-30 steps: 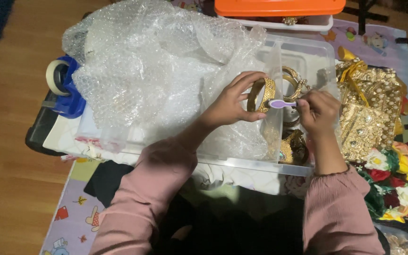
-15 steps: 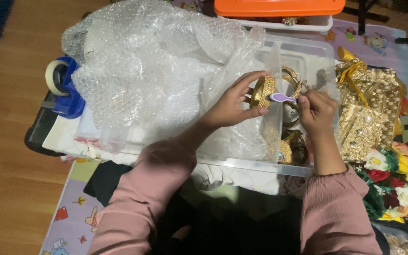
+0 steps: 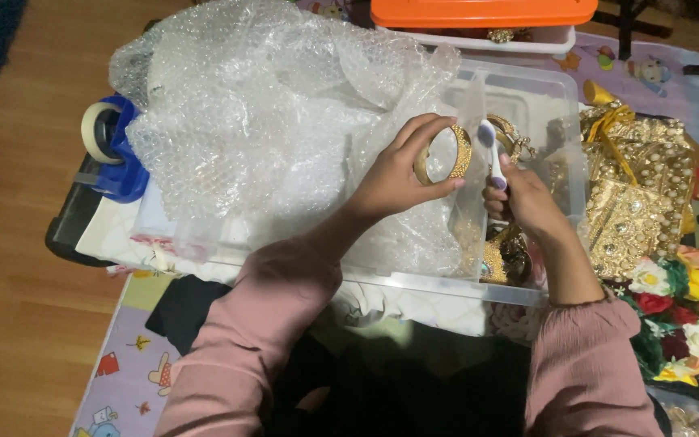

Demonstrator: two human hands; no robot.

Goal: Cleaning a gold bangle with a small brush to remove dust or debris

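Your left hand (image 3: 394,174) pinches a gold bangle (image 3: 444,154) between thumb and fingertips, held upright over the clear plastic bin (image 3: 564,121), while your right hand (image 3: 523,198) is closed around a small white and purple brush (image 3: 491,150) just beside it. Past them, crumpled bubble wrap (image 3: 269,121) fills the bin's left side, and an orange-lidded box (image 3: 483,12) sits at the far edge.

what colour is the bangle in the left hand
Gold, with a beaded texture: the bangle shows best in the head view.

Dusty-pink long sleeves, seemingly gathered cuffs; bare hands (image 3: 398,174).
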